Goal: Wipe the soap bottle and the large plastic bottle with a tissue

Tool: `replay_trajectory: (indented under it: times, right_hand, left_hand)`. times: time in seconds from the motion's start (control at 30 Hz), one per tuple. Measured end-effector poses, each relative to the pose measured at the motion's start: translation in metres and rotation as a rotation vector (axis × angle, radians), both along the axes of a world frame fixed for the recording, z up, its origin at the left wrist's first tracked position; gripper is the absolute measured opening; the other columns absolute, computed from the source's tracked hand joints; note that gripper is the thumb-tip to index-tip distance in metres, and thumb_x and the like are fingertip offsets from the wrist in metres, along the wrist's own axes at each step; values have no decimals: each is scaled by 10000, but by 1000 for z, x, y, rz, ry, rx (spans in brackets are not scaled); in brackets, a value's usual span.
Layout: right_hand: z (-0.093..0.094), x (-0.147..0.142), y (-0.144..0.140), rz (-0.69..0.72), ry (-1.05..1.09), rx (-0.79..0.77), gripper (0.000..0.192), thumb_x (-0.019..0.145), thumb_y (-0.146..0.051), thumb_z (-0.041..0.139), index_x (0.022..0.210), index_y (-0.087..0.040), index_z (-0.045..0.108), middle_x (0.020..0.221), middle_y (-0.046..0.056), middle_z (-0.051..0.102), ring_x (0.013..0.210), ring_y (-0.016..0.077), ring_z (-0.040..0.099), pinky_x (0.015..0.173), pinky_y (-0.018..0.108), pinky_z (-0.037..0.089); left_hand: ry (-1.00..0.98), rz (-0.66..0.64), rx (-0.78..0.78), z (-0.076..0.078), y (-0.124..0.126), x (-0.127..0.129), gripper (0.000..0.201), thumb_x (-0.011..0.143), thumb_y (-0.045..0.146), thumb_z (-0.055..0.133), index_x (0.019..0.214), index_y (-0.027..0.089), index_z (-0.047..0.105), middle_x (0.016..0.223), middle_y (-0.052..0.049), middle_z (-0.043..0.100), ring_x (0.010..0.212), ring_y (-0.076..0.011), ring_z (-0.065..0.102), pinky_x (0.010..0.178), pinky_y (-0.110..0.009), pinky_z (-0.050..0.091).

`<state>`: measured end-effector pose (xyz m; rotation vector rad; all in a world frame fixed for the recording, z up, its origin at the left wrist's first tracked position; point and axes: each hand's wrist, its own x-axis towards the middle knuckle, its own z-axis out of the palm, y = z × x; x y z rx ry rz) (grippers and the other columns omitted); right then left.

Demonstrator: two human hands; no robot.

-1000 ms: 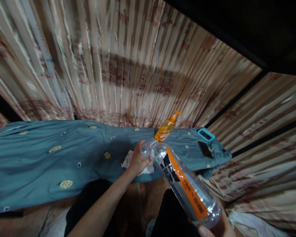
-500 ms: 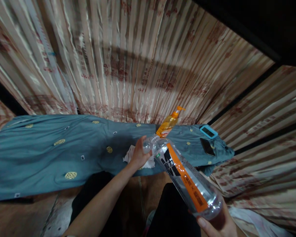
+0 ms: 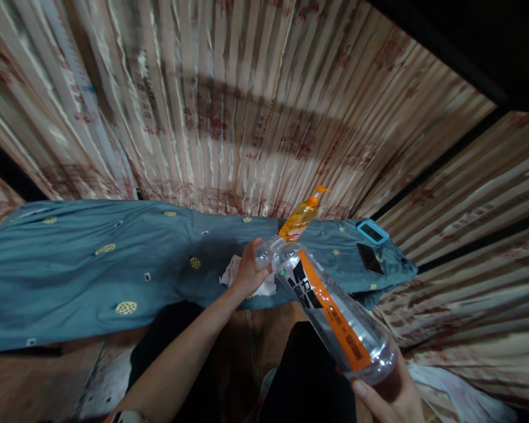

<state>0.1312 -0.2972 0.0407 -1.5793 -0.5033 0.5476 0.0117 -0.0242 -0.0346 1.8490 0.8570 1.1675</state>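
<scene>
Little has shifted over the last second: the right hand [image 3: 390,396] still grips the base of the clear bottle [image 3: 330,314], tilted toward the blue cloth [image 3: 92,264], while the left hand [image 3: 247,273] stays closed around its neck near the white rag [image 3: 264,286], grip apparently unchanged.

Two bottles: one clear bottle [image 3: 330,317] with an orange label, one orange pump bottle [image 3: 300,217]. Two phones (one dark phone [image 3: 369,258], one blue-cased phone [image 3: 372,232]). One white tissue [image 3: 231,275]. One teal cloth [image 3: 92,264].
</scene>
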Motion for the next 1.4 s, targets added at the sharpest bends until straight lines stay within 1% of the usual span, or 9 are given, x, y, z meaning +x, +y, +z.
replay_trajectory:
  times: [0.1, 0.23, 0.5, 0.6, 0.7, 0.93, 1.07, 1.2, 1.4]
  right_hand:
    - [4, -2, 1, 18, 7, 3, 866, 503, -457, 894, 1266, -289, 519, 1208, 50, 663, 1123, 288, 596, 863, 339, 487]
    - [7, -2, 1, 10, -28, -20, 850, 505, -458, 892, 1256, -302, 525, 1208, 23, 662, 1118, 243, 599, 929, 293, 461]
    - [7, -4, 1, 3, 6, -10, 865, 502, -438, 898, 1266, -288, 518, 1192, 33, 673, 1074, 226, 624, 861, 259, 496]
    - [6, -3, 1, 0, 4, -17, 876, 507, -437, 892, 1273, -271, 501, 1212, 49, 655, 1044, 232, 636, 845, 270, 501]
    - [4, -2, 0, 9, 0, -31, 904, 514, -448, 881, 1301, -260, 478, 1242, 69, 635, 1085, 264, 619, 875, 310, 497]
    - [0, 0, 0, 21, -12, 1, 861, 529, -456, 880, 1283, -263, 511, 1200, 68, 666, 1067, 283, 637, 861, 327, 508]
    - [-3, 1, -1, 13, -38, -16, 854, 533, -475, 873, 1276, -270, 507, 1213, 63, 659, 1111, 288, 611, 899, 341, 493]
    - [-2, 2, -3, 5, -31, -60, 913, 506, -495, 872, 1292, -260, 471, 1224, 86, 637, 1120, 324, 586, 941, 415, 459]
    - [6, -3, -1, 11, -39, -28, 911, 516, -489, 882, 1294, -250, 473, 1248, 83, 643, 1133, 284, 609, 919, 335, 498]
  left_hand:
    - [7, 5, 9, -1, 1, 0, 672, 703, 254, 722, 1294, 175, 411, 1296, -159, 537, 1215, -312, 551, 1062, -534, 420]
    - [5, 12, 23, -2, 1, 0, 678, 697, 263, 739, 1292, 204, 420, 1275, -127, 554, 1188, -298, 568, 1044, -518, 438]
    - [0, 0, 16, 1, 0, -1, 672, 708, 279, 737, 1290, 190, 413, 1278, -141, 546, 1204, -302, 553, 1062, -520, 421]
    - [5, 2, 18, 1, 0, -1, 671, 709, 279, 736, 1292, 195, 414, 1277, -135, 550, 1201, -300, 555, 1057, -522, 426]
    - [16, 9, 19, -1, 1, -2, 667, 707, 248, 726, 1295, 194, 415, 1290, -138, 546, 1213, -302, 548, 1057, -525, 426]
    - [12, 17, 34, -3, 1, -1, 682, 688, 205, 718, 1300, 204, 416, 1295, -124, 550, 1222, -298, 544, 1077, -519, 415]
    - [29, 17, 25, 0, 0, -1, 681, 695, 242, 727, 1302, 198, 421, 1294, -127, 551, 1219, -299, 547, 1073, -520, 418]
    - [16, 8, 8, 3, -2, 0, 699, 708, 319, 739, 1315, 197, 414, 1289, -132, 552, 1211, -303, 555, 1060, -533, 429]
    - [-9, -15, -20, 8, -5, 1, 768, 715, 330, 736, 1371, 194, 360, 1277, -141, 563, 1212, -316, 558, 1057, -552, 424]
